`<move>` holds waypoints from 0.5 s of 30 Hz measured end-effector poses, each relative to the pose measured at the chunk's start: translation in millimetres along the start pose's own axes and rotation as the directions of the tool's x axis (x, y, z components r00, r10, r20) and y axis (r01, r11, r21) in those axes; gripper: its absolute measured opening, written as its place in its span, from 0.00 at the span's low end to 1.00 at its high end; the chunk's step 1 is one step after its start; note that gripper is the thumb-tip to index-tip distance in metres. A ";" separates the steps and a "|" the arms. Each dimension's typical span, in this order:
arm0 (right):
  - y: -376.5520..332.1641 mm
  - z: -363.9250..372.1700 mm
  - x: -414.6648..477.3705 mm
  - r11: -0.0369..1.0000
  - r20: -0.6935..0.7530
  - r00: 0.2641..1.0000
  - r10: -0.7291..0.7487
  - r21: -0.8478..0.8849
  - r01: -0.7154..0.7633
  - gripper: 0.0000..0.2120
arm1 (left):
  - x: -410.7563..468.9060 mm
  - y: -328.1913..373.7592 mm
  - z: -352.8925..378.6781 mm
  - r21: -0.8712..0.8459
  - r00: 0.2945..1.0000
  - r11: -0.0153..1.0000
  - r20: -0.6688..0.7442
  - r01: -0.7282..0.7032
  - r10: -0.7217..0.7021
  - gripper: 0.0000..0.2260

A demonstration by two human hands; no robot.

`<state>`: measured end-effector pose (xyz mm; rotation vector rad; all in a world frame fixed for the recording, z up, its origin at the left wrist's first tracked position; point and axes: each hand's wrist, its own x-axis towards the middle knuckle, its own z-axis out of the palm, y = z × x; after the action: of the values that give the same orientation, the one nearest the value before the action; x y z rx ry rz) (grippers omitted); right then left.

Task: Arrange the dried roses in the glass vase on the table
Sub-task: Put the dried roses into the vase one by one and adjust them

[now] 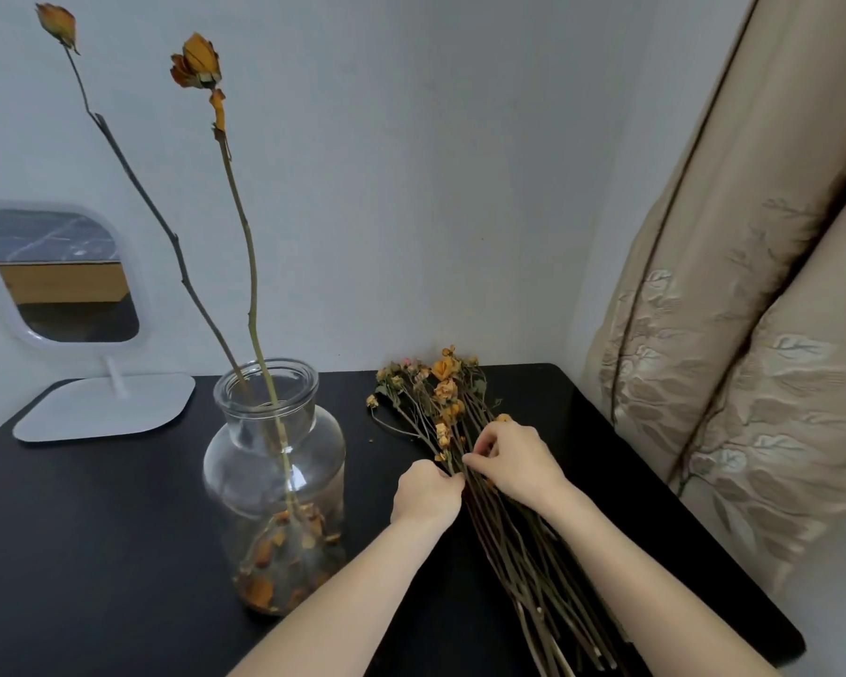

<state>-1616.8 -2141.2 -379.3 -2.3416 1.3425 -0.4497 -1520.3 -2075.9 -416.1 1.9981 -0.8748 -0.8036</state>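
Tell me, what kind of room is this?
Probably a bedroom corner at home: a white vanity mirror stands on the black table, and a beige embroidered curtain hangs beside it.

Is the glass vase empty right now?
No, two dried roses stand in the glass vase, stems rising out of its mouth, and loose petals lie at its bottom.

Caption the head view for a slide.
The left hand and right hand pinch stems in the rose bundle on the black table, beside a glass vase holding two roses.
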 end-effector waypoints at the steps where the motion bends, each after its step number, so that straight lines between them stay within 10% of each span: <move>1: -1.6 1.7 0.5 1.000 0.020 1.000 0.009 -0.020 -0.008 0.08 | -0.4 0.4 -0.7 -0.013 1.000 1.000 -0.008 -0.001 0.001 0.18; 15: -14.2 8.3 6.8 0.989 0.098 0.988 0.118 -0.102 -0.108 0.08 | -11.2 4.1 -18.9 -0.049 0.976 0.995 -0.205 -0.089 0.077 0.13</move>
<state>-1599.1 -2139.1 -379.0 -2.3152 1.4686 -0.2307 -1513.1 -2061.1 -400.9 1.9399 -0.8019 -0.5604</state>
